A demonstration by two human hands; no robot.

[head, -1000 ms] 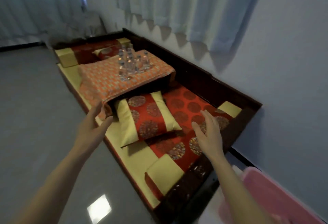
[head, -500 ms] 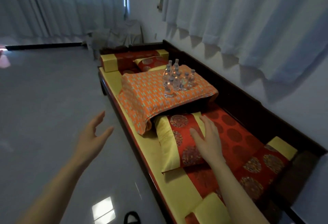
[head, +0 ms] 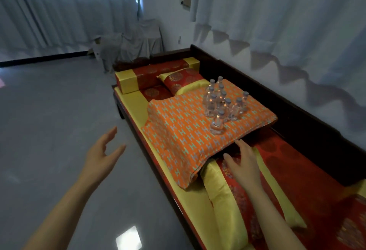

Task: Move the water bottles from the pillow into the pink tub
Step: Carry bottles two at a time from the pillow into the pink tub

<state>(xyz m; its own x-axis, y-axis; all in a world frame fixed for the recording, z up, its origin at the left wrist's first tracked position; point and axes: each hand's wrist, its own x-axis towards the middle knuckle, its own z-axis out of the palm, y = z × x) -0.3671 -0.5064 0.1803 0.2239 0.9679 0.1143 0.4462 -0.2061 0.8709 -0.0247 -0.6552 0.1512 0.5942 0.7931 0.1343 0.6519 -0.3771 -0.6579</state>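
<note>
Several clear water bottles (head: 222,104) with pale caps stand upright in a cluster on the far right part of an orange patterned pillow (head: 184,130). The nearest bottle (head: 217,122) stands a little apart at the front. My right hand (head: 242,160) is open, fingers spread, over the red and yellow cushion just below the pillow's near edge. My left hand (head: 101,155) is open over the floor, left of the bench. The pink tub is out of view.
The pillow lies on a long dark wooden bench (head: 297,115) with red and yellow cushions (head: 233,196) against the curtained wall. A bolster (head: 156,74) sits at the far end. A cloth-covered object (head: 130,45) stands in the corner. Grey floor (head: 49,120) on the left.
The view has swung left and forward along the bench, so the pink tub has left the frame. The bottles look nearer. My right hand has reached up to the pillow's near edge.
</note>
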